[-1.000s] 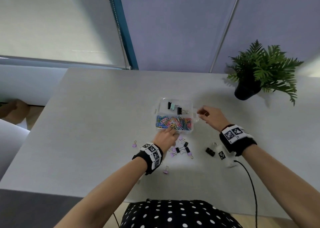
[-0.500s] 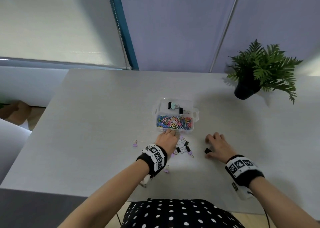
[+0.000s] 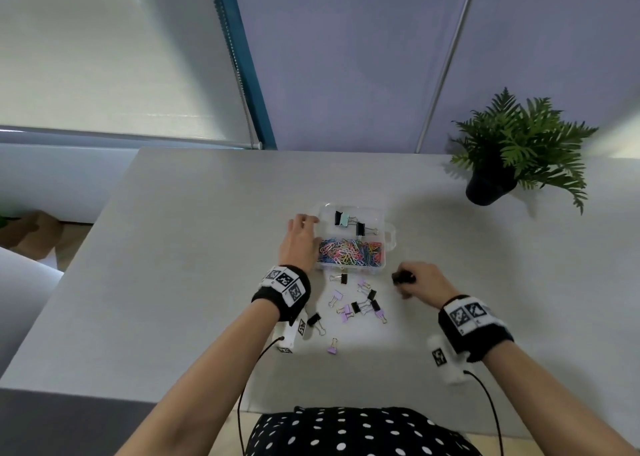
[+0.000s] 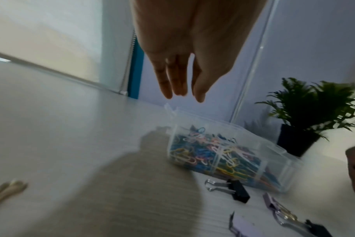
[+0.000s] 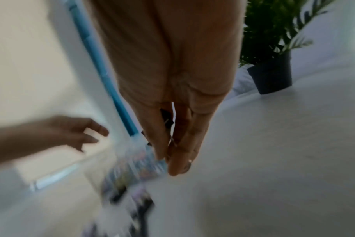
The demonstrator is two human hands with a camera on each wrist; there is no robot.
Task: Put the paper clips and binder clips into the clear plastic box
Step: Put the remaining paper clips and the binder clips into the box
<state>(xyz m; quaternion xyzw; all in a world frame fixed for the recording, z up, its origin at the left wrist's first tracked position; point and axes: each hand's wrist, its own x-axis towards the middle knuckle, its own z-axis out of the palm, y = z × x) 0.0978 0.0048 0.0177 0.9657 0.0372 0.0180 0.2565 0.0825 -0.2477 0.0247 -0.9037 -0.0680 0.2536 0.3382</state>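
The clear plastic box (image 3: 387, 237) stands mid-table, its near compartment full of coloured paper clips (image 3: 349, 252) and its far one holding a few binder clips (image 3: 342, 219). My left hand (image 3: 300, 234) lies with straight fingers against the box's left side; in the left wrist view the left hand (image 4: 182, 77) hangs above the box (image 4: 278, 154). My right hand (image 3: 415, 279) pinches a black binder clip (image 3: 401, 277) just off the box's near right corner; the right wrist view shows the clip (image 5: 167, 119) between the fingers (image 5: 180, 154). Several black and lilac binder clips (image 3: 360, 305) lie loose before the box.
A potted fern (image 3: 512, 151) stands at the table's far right. A lone black clip (image 3: 316, 320) and a lilac one (image 3: 332, 346) lie near my left wrist. The table's near edge (image 3: 104, 391) runs just in front of my body. Cables trail from both wrist cameras.
My left hand moved from the clips in front of the box up to the box's left side. My right hand lifted the black binder clip off the table towards the box.
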